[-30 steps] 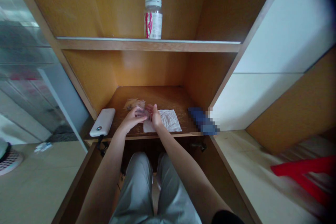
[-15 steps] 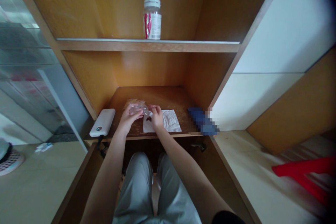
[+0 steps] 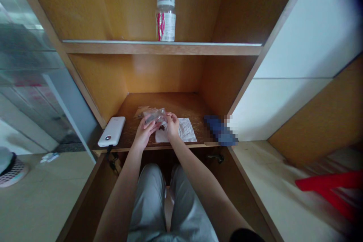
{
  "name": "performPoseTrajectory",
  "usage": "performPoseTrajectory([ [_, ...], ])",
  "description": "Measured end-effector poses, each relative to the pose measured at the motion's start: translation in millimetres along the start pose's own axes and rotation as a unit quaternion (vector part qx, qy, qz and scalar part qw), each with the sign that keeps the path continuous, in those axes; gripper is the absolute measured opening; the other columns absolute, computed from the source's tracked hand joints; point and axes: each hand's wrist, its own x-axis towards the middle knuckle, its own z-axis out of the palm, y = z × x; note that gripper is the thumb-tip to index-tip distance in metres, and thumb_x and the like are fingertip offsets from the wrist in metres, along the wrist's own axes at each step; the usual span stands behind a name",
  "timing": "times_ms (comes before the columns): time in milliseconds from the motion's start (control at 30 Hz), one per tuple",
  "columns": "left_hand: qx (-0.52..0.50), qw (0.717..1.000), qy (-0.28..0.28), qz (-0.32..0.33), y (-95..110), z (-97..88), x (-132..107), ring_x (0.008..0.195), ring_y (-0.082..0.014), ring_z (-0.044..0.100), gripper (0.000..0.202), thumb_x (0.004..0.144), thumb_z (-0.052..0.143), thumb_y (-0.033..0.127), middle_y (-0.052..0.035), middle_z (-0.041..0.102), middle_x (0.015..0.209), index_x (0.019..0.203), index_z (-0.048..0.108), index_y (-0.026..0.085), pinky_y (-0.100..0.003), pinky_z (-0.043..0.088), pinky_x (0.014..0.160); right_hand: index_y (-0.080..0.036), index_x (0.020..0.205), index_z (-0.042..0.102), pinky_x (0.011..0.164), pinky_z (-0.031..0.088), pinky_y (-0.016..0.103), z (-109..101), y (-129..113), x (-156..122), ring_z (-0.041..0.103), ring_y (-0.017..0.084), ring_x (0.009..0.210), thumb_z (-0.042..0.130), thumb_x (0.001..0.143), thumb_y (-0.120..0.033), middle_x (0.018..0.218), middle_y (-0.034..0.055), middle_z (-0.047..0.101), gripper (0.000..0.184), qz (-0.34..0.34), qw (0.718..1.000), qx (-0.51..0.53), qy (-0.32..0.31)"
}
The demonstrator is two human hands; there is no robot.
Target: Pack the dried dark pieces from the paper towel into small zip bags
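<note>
A crinkly, clear plastic bag (image 3: 154, 115), thin and glossy, bunched into a loose lump, sits in the person's two hands just above the desk of a wooden cabinet. The left hand (image 3: 145, 135) cups it from below and to the side, palm turned up, with the fingers (image 3: 148, 126) curled narrowly around the plastic. The right hand (image 3: 172, 125) comes in from the other end, its fingertips (image 3: 170, 115) drawn close and pinching the bag's edge, so the two hands nearly meet. (Whatever is inside the bag is too small and glare-struck to make out.)

Just under the bag, a few small dark bits (image 3: 162, 127) lie on a crumpled white paper napkin (image 3: 185, 131), whose soft, dimpled surface is partly covered by the right hand. Beyond the left hand lies a small pile of pale packets (image 3: 141, 111), and nearer the left edge sits a smooth white power bank (image 3: 111, 131) with a dark cable running down over the front. On the other side is a blurred blue object (image 3: 219, 130).

The desk (image 3: 181, 102) is dark, worn wood, with honey-coloured veneer walls around it. On the shelf above stands a clear jar (image 3: 165, 19) with a white lid and a red-and-white label. Grey shorts (image 3: 170, 206) show below, and a red stool (image 3: 329, 189) sits on the pale tiled floor at right.
</note>
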Motion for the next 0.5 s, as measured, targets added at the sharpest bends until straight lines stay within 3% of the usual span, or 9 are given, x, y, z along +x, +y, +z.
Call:
performPoseTrajectory([
  [233,-0.008,1.0,0.007,-0.023,-2.1,-7.1,1.3,0.087,-0.0231,0.065,0.046,0.067,0.069,0.021,-0.0079,0.069,0.089,0.107,0.046,0.018,-0.048,0.04,0.092,-0.019,0.077,0.045,0.069,0.045,0.025,-0.3,-1.9,0.0,0.053,0.012,0.07,0.045,0.075,-0.036,0.075,0.0011,0.055,0.017,0.023,0.999,-0.001,0.025],
  [500,0.02,0.999,0.002,-0.028,-1.5,-6.0,-1.3,0.087,-0.0224,0.065,0.046,0.067,0.069,0.02,-0.0084,0.07,0.084,0.108,0.049,0.016,-0.046,0.042,0.092,-0.02,0.08,0.043,0.068,0.045,0.025,-1.6,-2.3,0.1,0.054,0.011,0.069,0.04,0.077,-0.04,0.082,0.0026,0.055,0.02,0.011,0.999,-0.018,0.035],
])
